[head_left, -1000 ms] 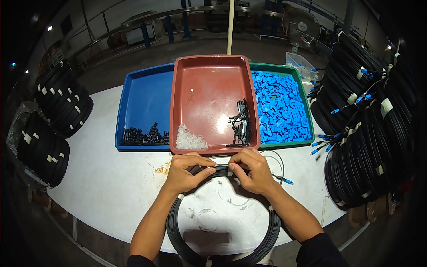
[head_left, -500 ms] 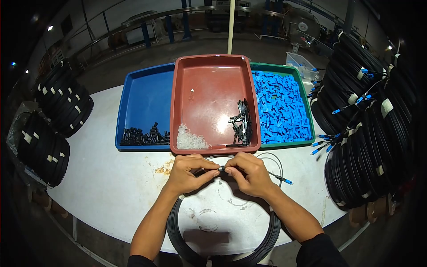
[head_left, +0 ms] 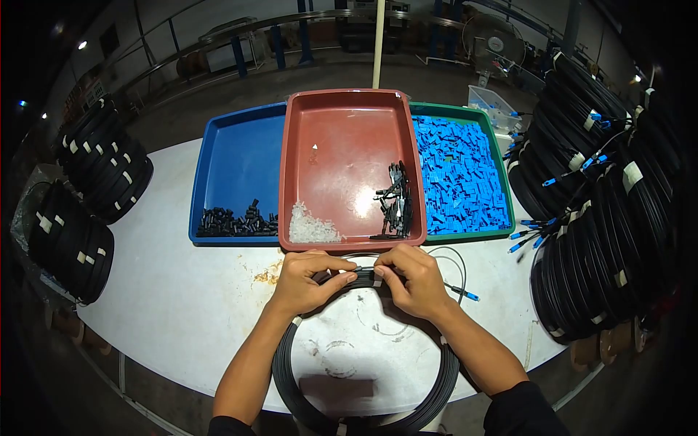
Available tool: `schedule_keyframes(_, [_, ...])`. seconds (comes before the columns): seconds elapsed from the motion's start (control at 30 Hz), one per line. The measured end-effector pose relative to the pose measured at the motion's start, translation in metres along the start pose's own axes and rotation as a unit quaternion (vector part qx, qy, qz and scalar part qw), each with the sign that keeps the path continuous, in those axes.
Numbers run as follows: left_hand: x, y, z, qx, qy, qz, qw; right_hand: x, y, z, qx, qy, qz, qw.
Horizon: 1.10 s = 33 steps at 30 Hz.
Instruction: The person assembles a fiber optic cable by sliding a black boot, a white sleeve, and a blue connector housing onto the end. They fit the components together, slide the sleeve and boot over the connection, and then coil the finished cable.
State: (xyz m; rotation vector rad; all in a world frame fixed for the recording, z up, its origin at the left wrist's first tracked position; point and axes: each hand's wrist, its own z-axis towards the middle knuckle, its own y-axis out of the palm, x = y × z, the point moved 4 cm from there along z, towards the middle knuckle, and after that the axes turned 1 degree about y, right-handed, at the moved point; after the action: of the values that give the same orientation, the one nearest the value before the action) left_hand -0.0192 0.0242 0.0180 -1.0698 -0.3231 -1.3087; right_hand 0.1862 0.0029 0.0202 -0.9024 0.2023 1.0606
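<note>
A coil of black cable [head_left: 286, 374] lies on the white table below my wrists, bound with white tape. Over its far side my left hand [head_left: 309, 280] is closed, thumb and forefinger pinching a thin length of black cable [head_left: 366, 269]. My right hand [head_left: 413, 280] pinches the same length a short way to the right; a small gap separates the fingertips. Past my right hand a loose cable end loops out, tipped with a blue connector [head_left: 471, 296]. Whether a small part sits under the left fingertips, I cannot tell.
Beyond my hands stand a blue tray [head_left: 240, 145] with black sleeves, a red tray [head_left: 349, 138] with clear bits and black parts, and a green tray [head_left: 507, 196] full of blue connector pieces. Stacked cable coils flank both sides, left [head_left: 69, 240] and right [head_left: 596, 269].
My right hand has shifted slightly right, widening the gap between my fingertips and showing more cable. The loose loop and blue connector have moved slightly with it.
</note>
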Motion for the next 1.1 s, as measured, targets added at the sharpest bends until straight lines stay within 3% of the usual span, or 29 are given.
schedule_keyframes(0.1, [0.004,0.004,0.003,-0.007,0.068,0.002,0.998,-0.005,0.003,0.0,-0.015,-0.021,0.005,1.0])
schedule_keyframes(0.2, [0.007,0.002,0.002,-0.004,0.009,-0.001,1.0,-0.003,0.0,0.0,-0.01,-0.011,0.001,1.0])
schedule_keyframes(0.37, [-0.004,0.0,-0.001,0.028,0.017,0.007,0.999,-0.001,-0.001,0.0,-0.001,0.008,0.001,1.0])
schedule_keyframes(0.57, [0.005,0.003,0.001,-0.01,0.076,0.002,0.997,-0.016,0.005,0.001,-0.06,-0.101,-0.007,0.993])
schedule_keyframes(0.63, [0.007,0.004,0.001,-0.017,0.095,0.005,0.995,-0.013,0.007,-0.002,-0.062,-0.095,0.0,0.994])
schedule_keyframes(0.9, [0.002,0.004,-0.002,-0.001,-0.036,-0.005,0.999,0.006,-0.006,0.0,-0.043,-0.029,0.042,0.998])
schedule_keyframes(1.03, [0.002,0.01,0.009,0.008,-0.048,-0.025,0.999,0.014,-0.011,-0.005,-0.053,-0.01,0.029,0.998])
schedule_keyframes(1.1, [-0.007,0.011,0.026,-0.029,-0.122,-0.062,0.99,0.015,-0.013,-0.004,-0.047,0.002,0.024,0.999])
